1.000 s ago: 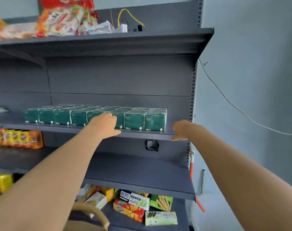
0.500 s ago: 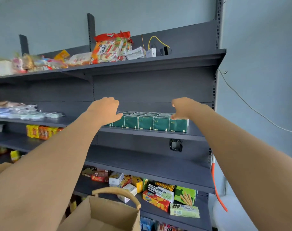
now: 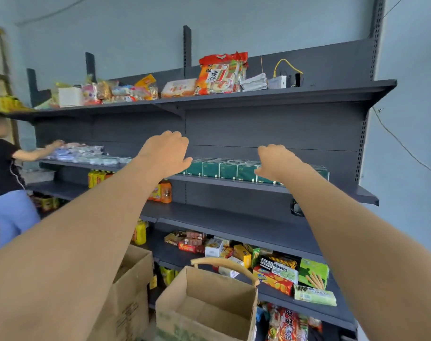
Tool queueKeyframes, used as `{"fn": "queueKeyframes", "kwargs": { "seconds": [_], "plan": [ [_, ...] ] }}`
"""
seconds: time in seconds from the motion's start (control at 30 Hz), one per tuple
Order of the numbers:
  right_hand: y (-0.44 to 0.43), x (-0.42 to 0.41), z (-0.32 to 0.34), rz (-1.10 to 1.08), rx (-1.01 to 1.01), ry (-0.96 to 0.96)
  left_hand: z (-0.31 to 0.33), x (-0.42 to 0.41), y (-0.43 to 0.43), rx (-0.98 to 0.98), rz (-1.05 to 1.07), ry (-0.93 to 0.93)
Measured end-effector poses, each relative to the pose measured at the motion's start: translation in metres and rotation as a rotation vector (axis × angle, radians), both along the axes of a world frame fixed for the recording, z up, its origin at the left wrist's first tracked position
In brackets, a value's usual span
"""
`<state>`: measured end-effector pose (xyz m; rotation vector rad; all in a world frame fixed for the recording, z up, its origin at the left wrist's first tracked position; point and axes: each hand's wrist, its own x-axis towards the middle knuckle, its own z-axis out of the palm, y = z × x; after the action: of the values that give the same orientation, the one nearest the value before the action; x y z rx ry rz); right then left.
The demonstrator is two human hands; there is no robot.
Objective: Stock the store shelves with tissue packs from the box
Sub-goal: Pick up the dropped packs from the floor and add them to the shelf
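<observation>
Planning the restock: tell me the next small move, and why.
Probably lower the left hand and right hand to the box. Both hold nothing, the tissue packs sit lined up on the shelf, and the box's visible inside shows no packs, so check it.

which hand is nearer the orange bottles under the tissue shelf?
Left. The left hand is just above the orange bottles in the frame; the right hand is well off to their right, in front of the green tissue packs.
</observation>
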<state>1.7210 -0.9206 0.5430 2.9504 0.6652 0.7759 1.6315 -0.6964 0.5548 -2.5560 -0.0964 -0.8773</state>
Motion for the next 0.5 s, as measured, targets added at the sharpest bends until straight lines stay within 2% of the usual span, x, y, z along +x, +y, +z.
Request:
{"fn": "queueKeyframes", "kwargs": {
  "seconds": [0.27, 0.5],
  "plan": [
    [0.110, -0.028, -0.015, 0.030, -0.059, 0.024, -0.024, -0.022, 0.115, -0.088, 0.044, 0.047],
    [0.188, 0.018, -0.037, 0.032, -0.127, 0.116, -0.055, 0.028, 0.198, -0.083, 0.023, 0.123]
  ]
}}
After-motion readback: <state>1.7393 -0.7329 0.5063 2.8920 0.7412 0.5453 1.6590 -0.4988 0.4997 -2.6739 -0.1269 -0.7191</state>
